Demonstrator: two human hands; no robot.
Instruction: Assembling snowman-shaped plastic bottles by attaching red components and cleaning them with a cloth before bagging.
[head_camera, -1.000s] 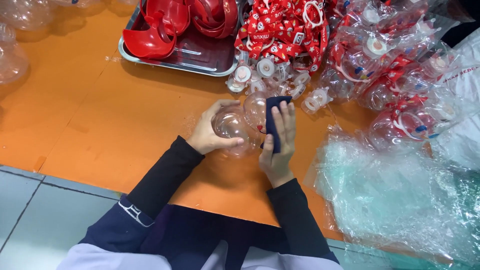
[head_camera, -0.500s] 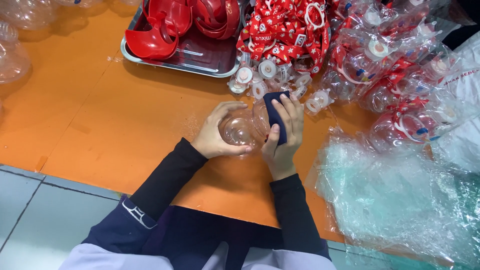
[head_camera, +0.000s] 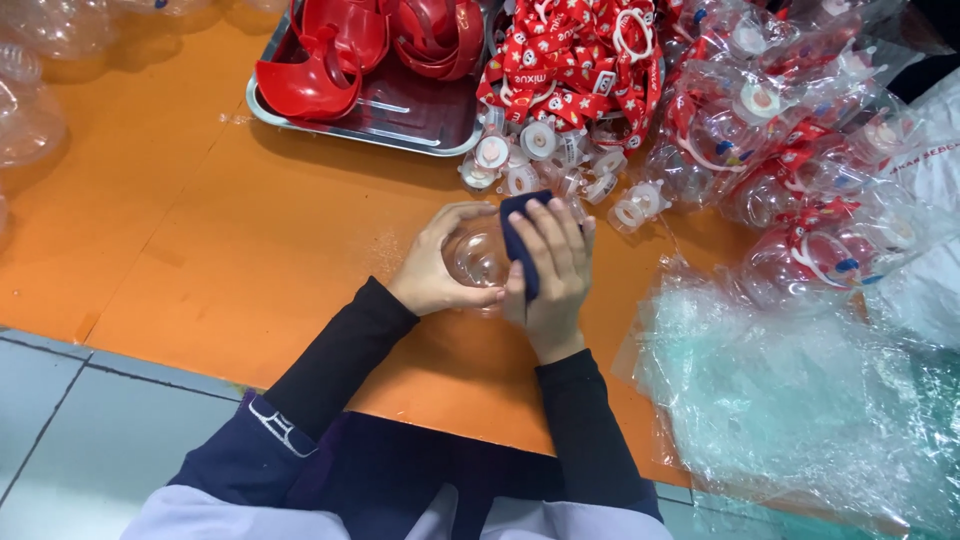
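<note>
Nearest to you, over the near edge of the orange desk (head_camera: 250, 250), both your hands meet on one thing. Your left hand (head_camera: 432, 275) is closed around a clear plastic ball (head_camera: 474, 258), cupping it from the left side with the fingers wrapped over its top. Your right hand (head_camera: 552, 270) lies flat against the ball's right side and presses a dark blue cloth (head_camera: 517, 245) onto it; the cloth is pinned between palm and ball, so that hand is gripping the cloth.

The ball looks light, thin-walled and smooth, so it will likely be slippery and may dent if you squeeze hard. Hold it with a broad cupped palm, not with pinching fingertips, and let the cloth give you the friction.

To your right, at the near right corner, lies a heap of crumpled clear bags (head_camera: 800, 400). Just beyond your hands sit small white caps (head_camera: 540, 140). Farther back, a metal tray (head_camera: 420, 135) holds red plastic parts (head_camera: 310, 85), with red patterned straps (head_camera: 570, 60) beside it and bagged clear bottles (head_camera: 800, 130) toward the far right corner.
</note>
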